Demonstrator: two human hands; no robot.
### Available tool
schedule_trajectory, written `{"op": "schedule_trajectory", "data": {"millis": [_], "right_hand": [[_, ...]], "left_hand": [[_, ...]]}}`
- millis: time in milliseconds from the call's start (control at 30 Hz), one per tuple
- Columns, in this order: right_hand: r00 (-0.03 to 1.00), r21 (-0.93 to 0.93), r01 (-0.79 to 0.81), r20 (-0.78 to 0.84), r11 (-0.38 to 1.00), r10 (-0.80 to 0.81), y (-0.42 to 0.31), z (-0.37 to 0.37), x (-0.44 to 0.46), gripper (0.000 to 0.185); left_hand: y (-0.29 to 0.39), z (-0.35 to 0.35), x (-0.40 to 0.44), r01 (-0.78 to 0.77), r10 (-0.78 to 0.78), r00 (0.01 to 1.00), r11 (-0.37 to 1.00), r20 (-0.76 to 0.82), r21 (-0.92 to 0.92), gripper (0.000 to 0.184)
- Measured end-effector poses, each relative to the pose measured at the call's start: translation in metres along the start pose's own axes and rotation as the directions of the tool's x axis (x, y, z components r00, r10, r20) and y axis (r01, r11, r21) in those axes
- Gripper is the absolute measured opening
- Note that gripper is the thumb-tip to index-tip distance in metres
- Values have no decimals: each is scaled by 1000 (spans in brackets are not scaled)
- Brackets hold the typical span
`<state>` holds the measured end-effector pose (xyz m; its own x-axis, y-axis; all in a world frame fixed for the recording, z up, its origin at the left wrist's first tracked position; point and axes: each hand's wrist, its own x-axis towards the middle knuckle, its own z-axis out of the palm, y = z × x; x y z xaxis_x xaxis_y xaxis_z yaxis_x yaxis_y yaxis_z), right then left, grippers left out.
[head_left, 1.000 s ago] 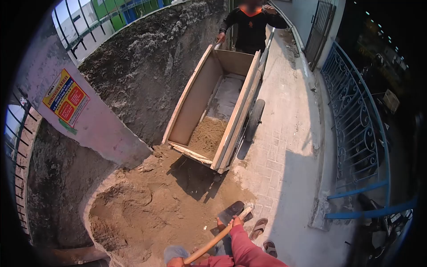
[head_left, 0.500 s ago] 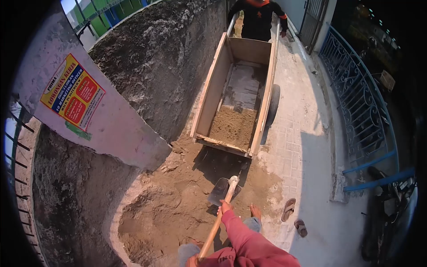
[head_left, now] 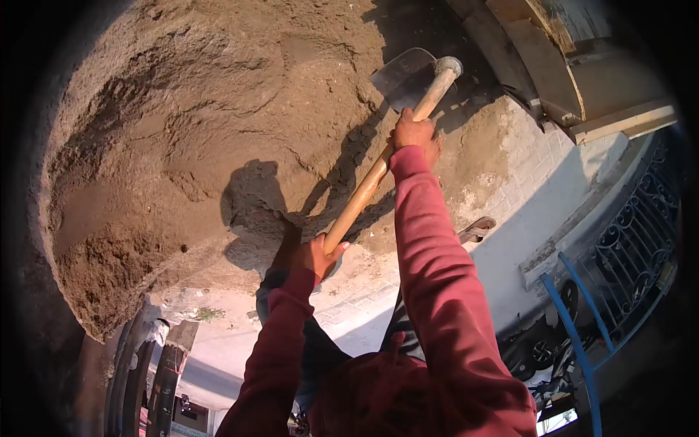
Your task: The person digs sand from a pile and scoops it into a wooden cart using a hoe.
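Both my hands are wrapped round the wooden handle of a hoe (head_left: 362, 191). My right hand (head_left: 415, 136) grips it high up, close to the metal head. Lower down, at the handle's near end, my left hand (head_left: 318, 256) is closed on it. The hoe's flat dark blade (head_left: 405, 79) hangs over or rests at the right edge of a sand pile (head_left: 196, 116), in shadow; whether it touches the sand I cannot tell. The wooden cart (head_left: 539, 65) stands just right of the blade, only partly in view.
A sandal (head_left: 478, 230) lies on the paving right of my arm. Further right stands a blue metal railing (head_left: 575, 342), with a dark motorcycle (head_left: 535, 353) beside it. My legs are below the sand's edge.
My view has swung down and left onto the sand, so the cart has shifted to the upper right and the person behind it is out of sight. Both hands stay on the hoe.
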<state>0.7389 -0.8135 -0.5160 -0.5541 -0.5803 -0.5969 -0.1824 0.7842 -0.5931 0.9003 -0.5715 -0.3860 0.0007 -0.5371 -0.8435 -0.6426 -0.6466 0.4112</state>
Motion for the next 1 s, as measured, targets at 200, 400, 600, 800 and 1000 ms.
{"op": "schedule_trajectory", "data": {"millis": [200, 400, 600, 800, 1000], "right_hand": [[963, -426, -59, 213, 903, 163, 225, 131, -51, 33], [764, -144, -440, 458, 886, 454, 97, 69, -47, 22], [602, -248, -415, 646, 875, 469, 15, -26, -23, 19], [563, -77, -551, 701, 831, 438, -137, -177, -8, 14], [823, 297, -400, 533, 867, 197, -344, -342, -62, 8]], "left_hand": [[-68, 18, -78, 99, -85, 992, 983, -91, 156, 45], [65, -58, -101, 223, -217, 975, 930, 55, -292, 45], [192, -121, -166, 276, -97, 947, 733, 307, -622, 40], [338, -203, -257, -34, 259, 944, 691, 203, -722, 73], [405, -247, -335, -467, 676, 718, 645, 165, -605, 85]]}}
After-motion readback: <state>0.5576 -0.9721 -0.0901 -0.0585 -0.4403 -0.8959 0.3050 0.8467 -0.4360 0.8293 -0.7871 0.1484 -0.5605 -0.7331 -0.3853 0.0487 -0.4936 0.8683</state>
